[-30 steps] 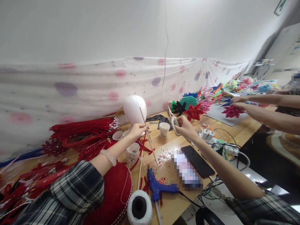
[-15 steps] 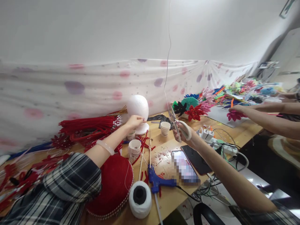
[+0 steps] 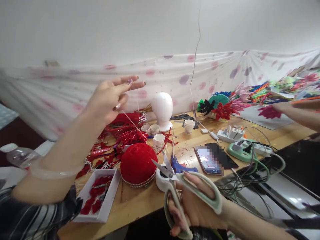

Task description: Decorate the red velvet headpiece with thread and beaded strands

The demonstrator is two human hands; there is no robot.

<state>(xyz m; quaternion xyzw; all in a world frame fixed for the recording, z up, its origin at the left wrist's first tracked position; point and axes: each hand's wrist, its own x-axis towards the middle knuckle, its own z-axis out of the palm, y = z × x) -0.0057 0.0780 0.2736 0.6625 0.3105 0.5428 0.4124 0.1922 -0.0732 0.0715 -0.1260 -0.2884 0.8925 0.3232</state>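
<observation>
1. left hand: raised above the table. thumb and a fingertip appear to pinch the white thread; two other fingers reach out, parted from each other. the lift likely draws the strand straight and free of the clutter.
2. thread: slants from the left hand down past the far right edge of the red cap. its lower end is lost near the scissors, so whether it joins the spool cannot be told.
3. right hand: low, at the near edge, fingers curled through the handle loops of the scissors. blades stand apart, tips up and toward the cap; the looped grip presumably gives control of their angle.
4. spool: behind the blades, just beside the cap, probably placed there for easy reach.
5. cap: dome up, beaded rim down, a stable way to rest it. the white box beside it seems to gather the loose red pieces.
6. farther back: foam head upright on its base; paper cup nearer, mouth up, likely to contain small parts.
</observation>
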